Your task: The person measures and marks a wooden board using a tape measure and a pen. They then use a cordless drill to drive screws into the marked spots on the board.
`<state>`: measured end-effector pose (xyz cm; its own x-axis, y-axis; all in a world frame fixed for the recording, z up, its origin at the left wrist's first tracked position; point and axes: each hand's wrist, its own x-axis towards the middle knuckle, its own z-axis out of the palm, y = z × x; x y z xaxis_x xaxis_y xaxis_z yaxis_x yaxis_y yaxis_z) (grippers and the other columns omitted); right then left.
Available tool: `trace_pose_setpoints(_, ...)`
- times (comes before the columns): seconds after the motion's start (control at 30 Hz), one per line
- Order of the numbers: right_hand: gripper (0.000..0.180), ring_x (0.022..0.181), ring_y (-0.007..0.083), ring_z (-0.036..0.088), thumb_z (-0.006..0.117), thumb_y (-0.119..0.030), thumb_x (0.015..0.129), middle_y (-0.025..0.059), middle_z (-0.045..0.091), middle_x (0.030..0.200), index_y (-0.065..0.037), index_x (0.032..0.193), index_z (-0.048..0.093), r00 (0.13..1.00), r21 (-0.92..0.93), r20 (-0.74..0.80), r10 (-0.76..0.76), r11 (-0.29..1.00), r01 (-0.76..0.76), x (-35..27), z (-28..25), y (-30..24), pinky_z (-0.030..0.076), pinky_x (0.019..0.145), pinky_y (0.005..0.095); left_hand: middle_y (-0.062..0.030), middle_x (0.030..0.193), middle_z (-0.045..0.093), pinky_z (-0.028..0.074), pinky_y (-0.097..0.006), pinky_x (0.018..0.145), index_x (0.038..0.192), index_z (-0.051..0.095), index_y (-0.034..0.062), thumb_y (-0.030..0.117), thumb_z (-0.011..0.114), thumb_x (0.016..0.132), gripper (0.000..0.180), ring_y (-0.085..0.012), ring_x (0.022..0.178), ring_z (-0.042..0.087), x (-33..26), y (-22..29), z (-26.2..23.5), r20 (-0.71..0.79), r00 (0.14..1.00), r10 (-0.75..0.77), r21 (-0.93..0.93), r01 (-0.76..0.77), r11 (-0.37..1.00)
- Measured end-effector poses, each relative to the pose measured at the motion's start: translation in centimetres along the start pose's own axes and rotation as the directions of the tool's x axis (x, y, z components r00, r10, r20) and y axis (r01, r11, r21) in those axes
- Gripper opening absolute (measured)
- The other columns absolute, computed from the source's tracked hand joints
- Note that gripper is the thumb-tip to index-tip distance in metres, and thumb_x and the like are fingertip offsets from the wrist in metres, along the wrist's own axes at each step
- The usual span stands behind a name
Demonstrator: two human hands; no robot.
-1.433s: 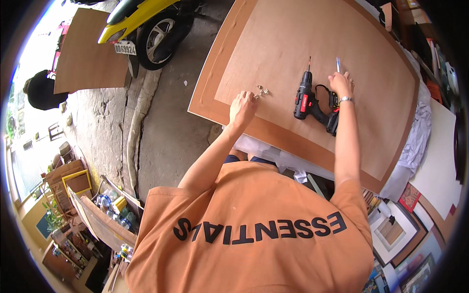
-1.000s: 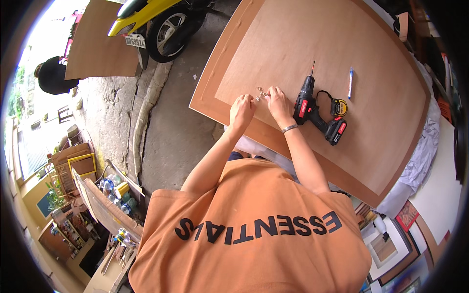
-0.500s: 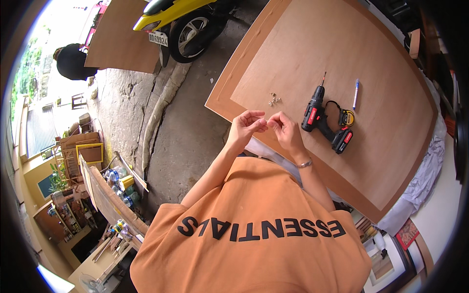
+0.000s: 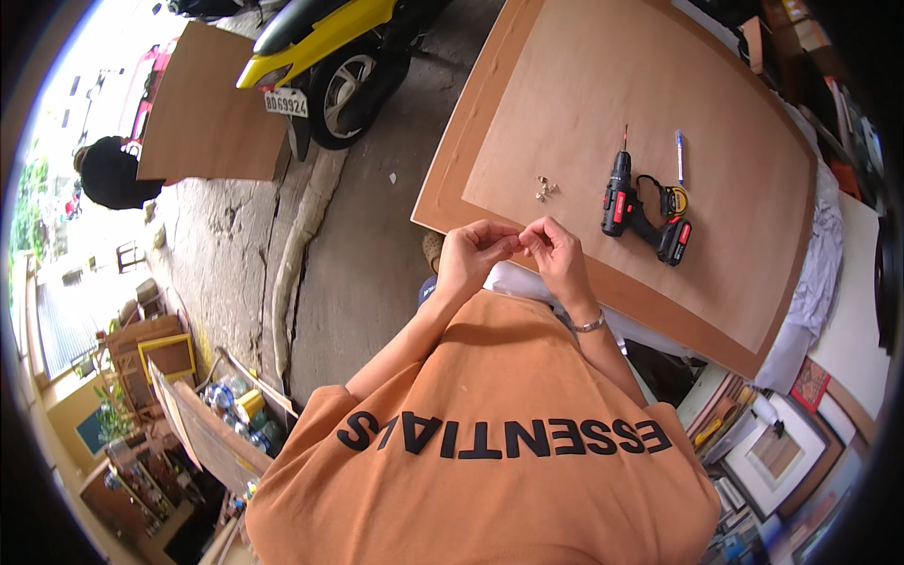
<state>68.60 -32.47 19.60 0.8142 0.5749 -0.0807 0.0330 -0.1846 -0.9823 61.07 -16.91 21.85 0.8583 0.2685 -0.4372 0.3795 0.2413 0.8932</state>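
Hands meet at the fingertips: left hand [image 4: 474, 256] and right hand [image 4: 559, 258] are raised in front of the shirt [image 4: 490, 377], overlapping the near border of the panel [image 4: 574, 113] in view. Each has thumb and forefinger drawn together, with the other fingers bent. The meeting point is masked by the fingertips; whether either pinch is fully closed, and what if anything it holds, cannot be told.

Metal pieces [image 4: 541, 197] lie in a loose cluster on the panel, beyond the fingers and left of the drill [image 4: 617, 200]. They are too small for their shape to be made out. The drill lies with its tip pointing away from the wearer. The tape [image 4: 675, 200] sits just beside the drill's grip; the pen [image 4: 681, 162] lies near the tape.

The upper picture edge cuts off the panel and the yellow bike [image 4: 325, 26]. The board [image 4: 212, 113] hides most of a second person [image 4: 118, 174]; a dark head shows.

Markings: the shirt bears one line of large dark capitals, legible but inverted. The bike's plate [image 4: 286, 102] carries dark characters on white. The drill's red labels and the tape's yellow face are too small to read.
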Motion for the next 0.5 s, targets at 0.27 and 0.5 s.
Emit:
trace_pose_setpoints(0.27, 0.033, 0.071, 0.0082, 0.059, 0.071, -0.029, 0.093, -0.0001, 0.059, 0.083, -0.002, 0.101, 0.053, 0.974, 0.319, 0.0, 0.227, 0.923, -0.215, -2.0, 9.2, 0.5, 0.053, 0.065, 0.0246, -0.011, 0.091, 0.074, 0.057, -0.027, 0.077, 0.103, 0.068, -0.0038, 0.014, 0.075, 0.09, 0.023, -0.0151, 0.085, 0.071, -0.2, -1.1, -11.0, 0.463, 0.875, -0.144, -0.185, 0.254, 0.949)
trace_pose_setpoints(0.5, 0.031, 0.07, 0.009, 0.058, 0.061, -0.032, 0.1, 0.0018, 0.06, 0.078, -0.002, 0.094, 0.057, 0.969, 0.116, -0.122, 0.213, 0.973, -0.199, -3.2, 10.8, -0.1, 0.049, 0.064, 0.0251, -0.0098, 0.092, 0.073, 0.058, -0.029, 0.077, 0.098, 0.068, -0.0018, 0.008, 0.073, 0.089, 0.014, -0.017, 0.084, 0.071, 1.7, -3.1, -15.9, 0.397, 0.89, -0.224, -0.108, 0.287, 0.952)
